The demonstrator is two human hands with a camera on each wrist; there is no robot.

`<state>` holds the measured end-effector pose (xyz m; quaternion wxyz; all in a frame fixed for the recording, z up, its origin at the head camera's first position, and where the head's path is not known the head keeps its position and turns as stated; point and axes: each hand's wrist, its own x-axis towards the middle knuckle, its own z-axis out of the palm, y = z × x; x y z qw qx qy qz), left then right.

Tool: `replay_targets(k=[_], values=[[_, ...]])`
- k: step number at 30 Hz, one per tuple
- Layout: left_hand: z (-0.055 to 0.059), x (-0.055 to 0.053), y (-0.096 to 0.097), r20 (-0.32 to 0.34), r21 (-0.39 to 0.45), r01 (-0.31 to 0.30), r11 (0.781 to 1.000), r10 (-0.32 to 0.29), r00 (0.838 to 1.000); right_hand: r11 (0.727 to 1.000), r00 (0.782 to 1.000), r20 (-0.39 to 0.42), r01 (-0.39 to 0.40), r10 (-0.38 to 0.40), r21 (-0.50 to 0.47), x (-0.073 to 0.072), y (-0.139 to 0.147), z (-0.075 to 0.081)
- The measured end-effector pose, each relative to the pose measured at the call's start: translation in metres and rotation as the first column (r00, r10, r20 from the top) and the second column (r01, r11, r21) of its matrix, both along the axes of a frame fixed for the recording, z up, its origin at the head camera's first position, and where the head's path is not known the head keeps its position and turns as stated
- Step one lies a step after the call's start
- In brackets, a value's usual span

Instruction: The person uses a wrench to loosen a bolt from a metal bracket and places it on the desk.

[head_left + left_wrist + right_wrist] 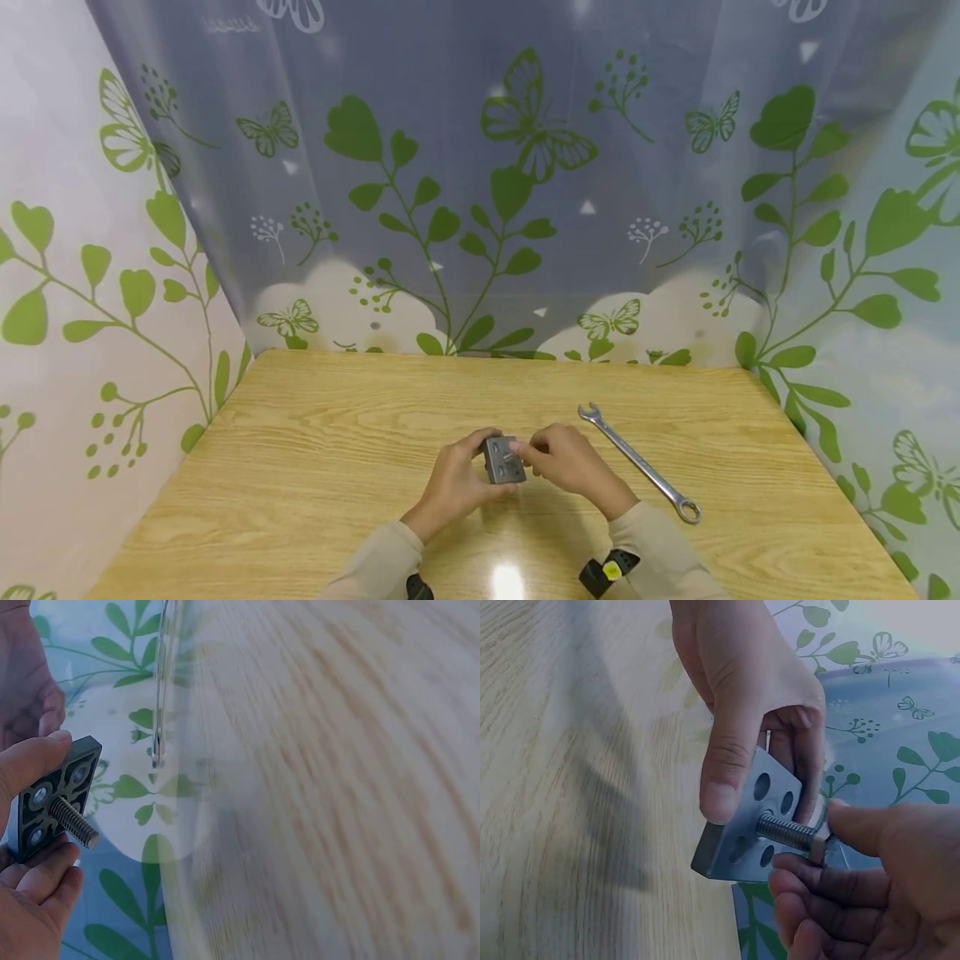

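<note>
My left hand grips a small square grey plate by its edges, thumb on one side and fingers on the other. Several holes pierce the plate's face in the right wrist view. A threaded bolt passes through its middle, and the tip sticks out from the ribbed back in the left wrist view. My right hand pinches the hex head of the bolt between thumb and fingers. A length of thread shows between that head and the plate. Both hands are above the wooden table.
A combination wrench lies slantwise on the wooden table, right of my right hand. Curtains printed with leaves and butterflies hang behind the table and on both sides. Dark straps circle my wrists.
</note>
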<state>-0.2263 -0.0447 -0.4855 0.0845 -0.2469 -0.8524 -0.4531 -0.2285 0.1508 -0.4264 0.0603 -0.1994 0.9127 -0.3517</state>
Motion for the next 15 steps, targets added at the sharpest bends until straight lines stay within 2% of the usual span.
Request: replay_targets(k=[7,11,15], values=[[0.001,0.001,-0.001,0.009,0.008,0.006,1.0,-0.006,1.0,0.992,0.987,-0.103,-0.122,0.124,0.029,-0.003,0.005,0.005],[0.002,0.001,-0.001,0.01,0.012,0.015,1.0,-0.015,1.0,0.984,0.979,-0.099,-0.179,0.178,0.0,-0.005,0.01,0.007],[0.002,0.002,-0.001,0.011,0.011,0.02,1.0,-0.021,1.0,0.98,0.976,-0.09,-0.197,0.197,0.001,-0.007,0.012,0.007]])
